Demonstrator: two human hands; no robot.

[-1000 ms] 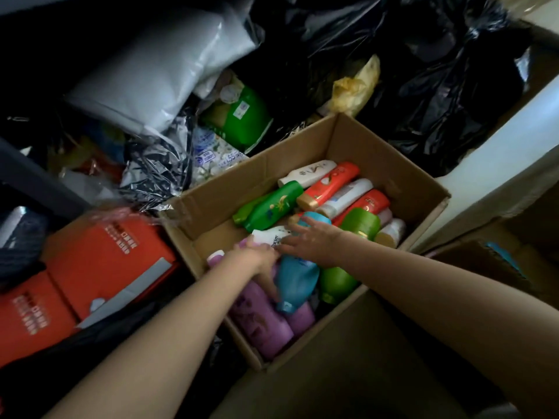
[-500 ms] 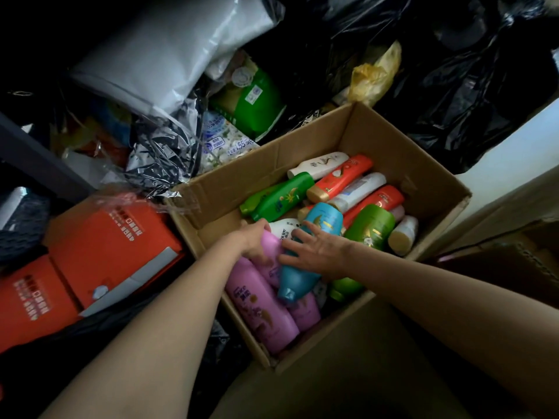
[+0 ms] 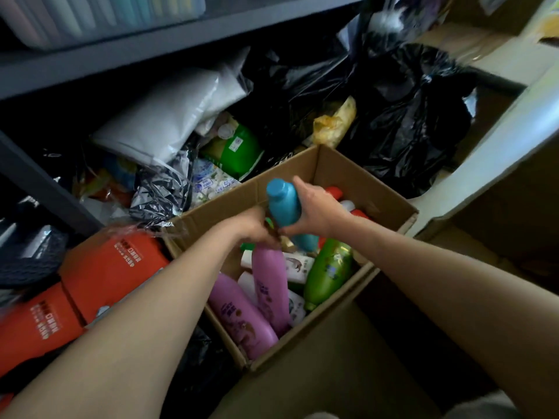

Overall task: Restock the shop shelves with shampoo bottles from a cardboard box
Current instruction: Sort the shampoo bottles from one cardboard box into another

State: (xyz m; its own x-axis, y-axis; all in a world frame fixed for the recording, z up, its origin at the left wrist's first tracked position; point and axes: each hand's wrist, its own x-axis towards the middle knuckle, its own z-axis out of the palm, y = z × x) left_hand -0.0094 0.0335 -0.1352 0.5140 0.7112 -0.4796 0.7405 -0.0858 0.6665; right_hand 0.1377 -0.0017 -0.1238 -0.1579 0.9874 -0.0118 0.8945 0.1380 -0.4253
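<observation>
Right hand (image 3: 314,213) wraps blue bottle (image 3: 282,204), cap toward 11 o'clock; smooth, stiff plastic, probably slippery. Left hand (image 3: 257,229) grips purple bottle (image 3: 269,282); hold mid-body.

Teal bottle (image 3: 283,207), purple bottle (image 3: 270,285), brown box (image 3: 357,176)

We look down into a dim, cluttered corner. A dark metal shelf (image 3: 169,40) crosses the top, with pale bins (image 3: 90,16) on it. Beneath it lie a grey pouch (image 3: 163,116), black bags (image 3: 402,116) and orange cartons (image 3: 112,267). Brown cardboard (image 3: 326,373) covers the floor near us; daylight falls on a pale ledge (image 3: 499,152) at right.
</observation>
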